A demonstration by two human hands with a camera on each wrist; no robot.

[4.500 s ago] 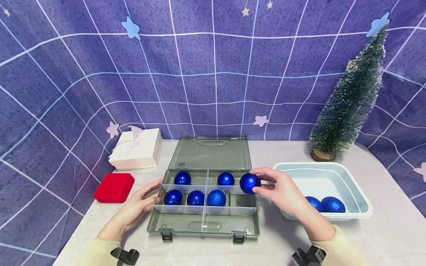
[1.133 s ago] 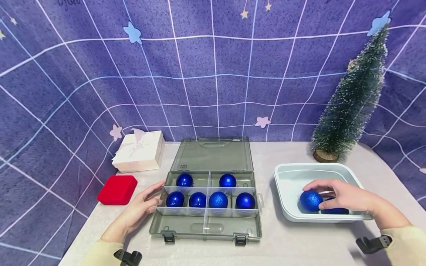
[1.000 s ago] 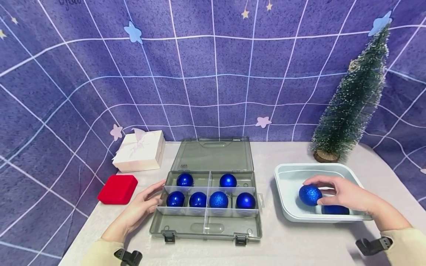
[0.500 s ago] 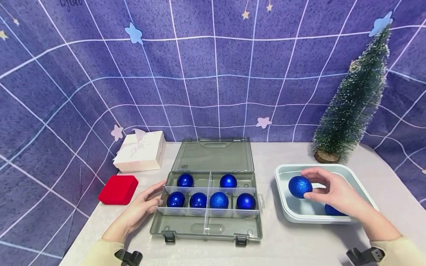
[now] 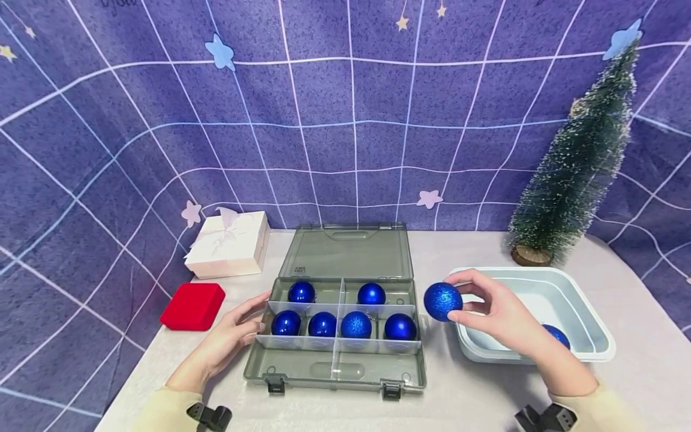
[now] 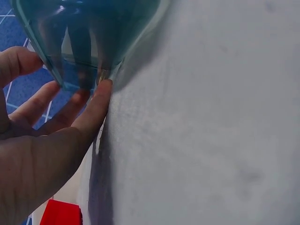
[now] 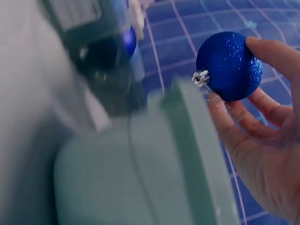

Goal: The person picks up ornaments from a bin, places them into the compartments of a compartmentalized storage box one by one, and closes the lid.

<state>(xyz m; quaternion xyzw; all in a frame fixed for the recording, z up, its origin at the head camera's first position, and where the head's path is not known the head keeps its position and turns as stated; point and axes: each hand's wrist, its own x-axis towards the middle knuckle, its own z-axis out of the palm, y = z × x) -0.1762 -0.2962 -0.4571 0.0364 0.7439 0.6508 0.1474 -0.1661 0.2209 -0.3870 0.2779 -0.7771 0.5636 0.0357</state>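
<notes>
My right hand (image 5: 493, 309) pinches a glittery blue Christmas ball (image 5: 442, 302) between thumb and fingers, in the air between the pale tub (image 5: 608, 347) and the compartment box (image 5: 378, 363). The ball's silver cap (image 7: 200, 78) shows in the right wrist view. The fingertips of my left hand (image 5: 229, 336) touch the left end of the box, fingers fairly straight. Its grey see-through lid (image 5: 348, 255) lies folded back. Blue balls sit one in each back compartment and two in each middle one; both front compartments show bare floors. Another glittery ball (image 5: 557, 336) in the tub is partly hidden by my right wrist.
A small artificial Christmas tree (image 5: 577, 168) stands behind the tub. To the left of the box are a red case (image 5: 192, 306) and a white gift box (image 5: 229, 246) with a bow. A purple starry cloth (image 5: 345, 120) hangs behind the table.
Earlier, my right hand set a smooth ball into the right middle compartment. Since then it has lifted a glittery ball from the tub and carried it left. My left hand stays at the box.
</notes>
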